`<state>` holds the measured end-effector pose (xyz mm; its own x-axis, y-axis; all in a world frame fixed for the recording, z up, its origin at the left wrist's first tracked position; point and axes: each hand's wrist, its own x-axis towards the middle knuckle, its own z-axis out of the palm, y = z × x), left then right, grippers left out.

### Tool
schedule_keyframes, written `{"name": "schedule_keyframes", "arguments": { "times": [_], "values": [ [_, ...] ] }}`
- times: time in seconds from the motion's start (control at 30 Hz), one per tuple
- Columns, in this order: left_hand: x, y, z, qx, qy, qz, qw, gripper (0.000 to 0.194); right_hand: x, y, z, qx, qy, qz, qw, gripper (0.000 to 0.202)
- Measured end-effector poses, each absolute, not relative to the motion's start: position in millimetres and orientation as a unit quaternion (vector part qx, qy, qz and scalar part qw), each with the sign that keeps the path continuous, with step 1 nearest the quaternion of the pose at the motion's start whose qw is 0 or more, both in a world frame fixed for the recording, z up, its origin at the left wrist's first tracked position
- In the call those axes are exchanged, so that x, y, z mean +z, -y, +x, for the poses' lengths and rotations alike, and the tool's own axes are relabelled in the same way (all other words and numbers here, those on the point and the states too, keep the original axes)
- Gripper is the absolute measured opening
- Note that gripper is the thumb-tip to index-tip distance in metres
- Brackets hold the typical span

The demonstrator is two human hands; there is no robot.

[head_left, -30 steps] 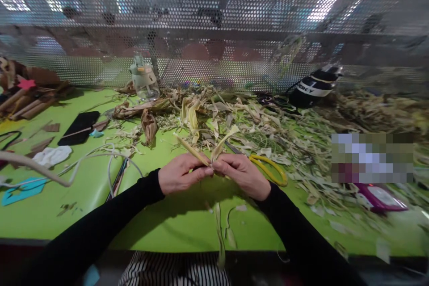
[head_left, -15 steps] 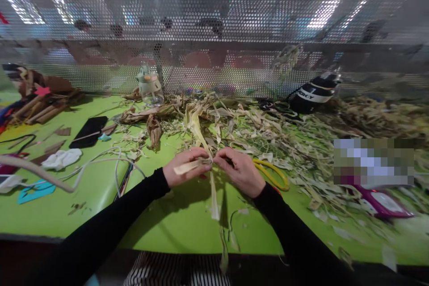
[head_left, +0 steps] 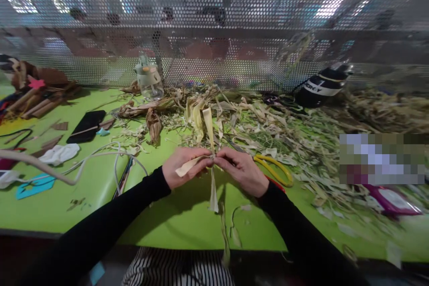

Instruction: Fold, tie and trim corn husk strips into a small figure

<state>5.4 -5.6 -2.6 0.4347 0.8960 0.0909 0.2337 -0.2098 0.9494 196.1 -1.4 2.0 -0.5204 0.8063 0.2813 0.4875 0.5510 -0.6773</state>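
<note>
Left hand (head_left: 187, 166) and right hand (head_left: 241, 172) nearly meet, fingertips pinching crossed corn-husk strips (head_left: 208, 127) at dial centre; tails toward 12, 6 and between 8 and 9 o'clock. Risks, as judged: hard tugging could split dry husk; a loose pinch could let the crossing slip. Yellow-handled scissors (head_left: 289, 178), 3 o'clock, might snag the right sleeve (head_left: 284, 214). Crossing masked by fingertips; scissor blades partly hidden; pixelated patch farther out at 3, unreadable.
</note>
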Motion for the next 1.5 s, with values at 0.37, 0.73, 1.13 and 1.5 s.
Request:
{"name": "schedule_keyframes", "arguments": {
  "times": [0.37,0.73,1.13,1.5],
  "values": [
    [-3.5,-5.6,8.7,0.450,-0.386,0.398,0.700,0.029,-0.8,9.4,188.0,-0.118,0.900,-0.297,0.297,0.022],
    [-1.9,-1.0,10.1,0.430,-0.394,0.476,0.658,0.023,-5.0,8.4,182.0,0.263,0.729,-0.423,0.469,0.016],
    [-2.0,0.1,12.5,0.477,-0.421,0.458,0.620,0.029,-10.7,8.4,177.9,0.345,0.714,-0.462,0.396,0.026],
    [-13.7,-11.7,-4.1,0.303,-0.402,0.688,0.524,0.017,-0.1,13.2,184.4,0.193,0.800,-0.459,0.334,0.014]
  ]
}}
